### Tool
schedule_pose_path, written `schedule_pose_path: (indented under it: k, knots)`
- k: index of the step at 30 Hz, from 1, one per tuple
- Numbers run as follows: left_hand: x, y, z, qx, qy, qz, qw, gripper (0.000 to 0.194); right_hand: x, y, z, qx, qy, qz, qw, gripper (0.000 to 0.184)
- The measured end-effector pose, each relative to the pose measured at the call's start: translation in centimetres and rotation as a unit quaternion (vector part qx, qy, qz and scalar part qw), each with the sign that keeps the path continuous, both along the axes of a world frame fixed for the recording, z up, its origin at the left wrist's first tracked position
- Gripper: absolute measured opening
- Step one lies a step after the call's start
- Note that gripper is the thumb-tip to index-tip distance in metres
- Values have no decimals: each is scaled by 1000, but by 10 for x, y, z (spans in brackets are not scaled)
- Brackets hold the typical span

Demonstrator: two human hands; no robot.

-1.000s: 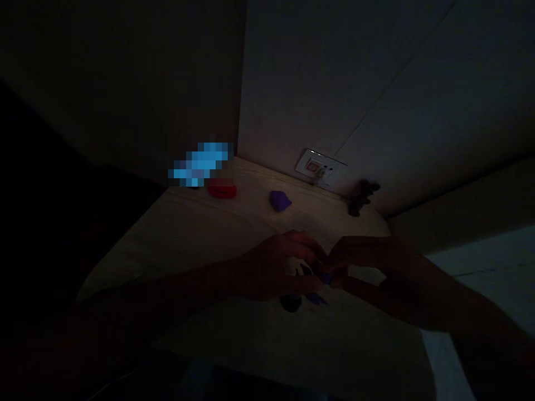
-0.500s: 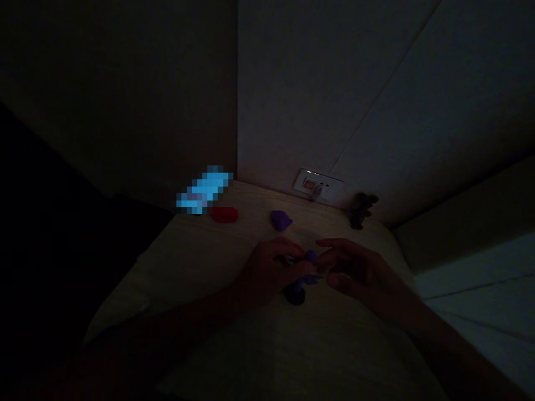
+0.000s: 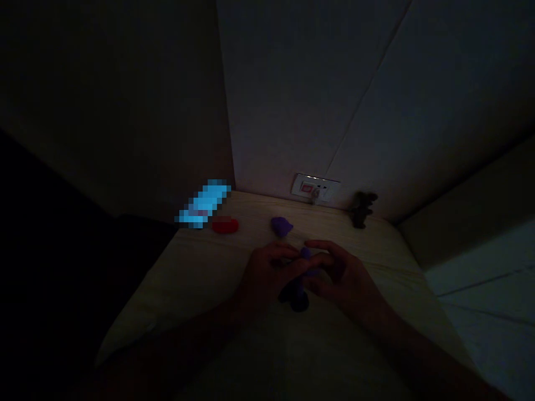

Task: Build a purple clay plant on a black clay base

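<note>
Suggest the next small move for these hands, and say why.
Perhaps let the right hand gently press the purple piece while the left hand steadies it: both hands' fingers are around it, though the dimness hides exact contact.

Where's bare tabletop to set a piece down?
Bare wood shows between the purple lump and dark figurine, and between the red object and left forearm. It's crowded at the purple piece between left hand and right hand.

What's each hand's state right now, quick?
Left hand: closed, holding the purple figure between thumb and fingers.
Right hand: partly curled at the same figure; too dark to tell whether it grips.
</note>
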State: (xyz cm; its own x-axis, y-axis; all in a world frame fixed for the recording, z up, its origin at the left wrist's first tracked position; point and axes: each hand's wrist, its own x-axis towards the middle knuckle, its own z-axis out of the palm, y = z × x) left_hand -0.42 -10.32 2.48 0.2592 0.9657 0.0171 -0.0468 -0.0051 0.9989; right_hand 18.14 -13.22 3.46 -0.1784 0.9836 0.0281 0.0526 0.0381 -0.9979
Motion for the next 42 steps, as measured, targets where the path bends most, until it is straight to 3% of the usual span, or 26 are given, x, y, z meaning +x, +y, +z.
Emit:
schedule_pose_path:
  k: [5,11,18,29,42]
  knots:
    - [-1,1,-1,-27,-8,14,999,24,-3,0,-2,-36,34,-7,999,60]
    - [-4,4,2,-66,-50,46,995,33,-3,-3,8,-78,52,-36,995,56]
    - [-2,2,0,-90,-114,45,988,27,-2,-2,14,-93,85,-73,989,57]
    - [0,5,0,-94,-143,84,982,30,-10,-10,-8,-175,99,10,980,57]
    - [2,5,5,-101,-140,95,980,29,-13,-20,-2,-247,82,28,965,74]
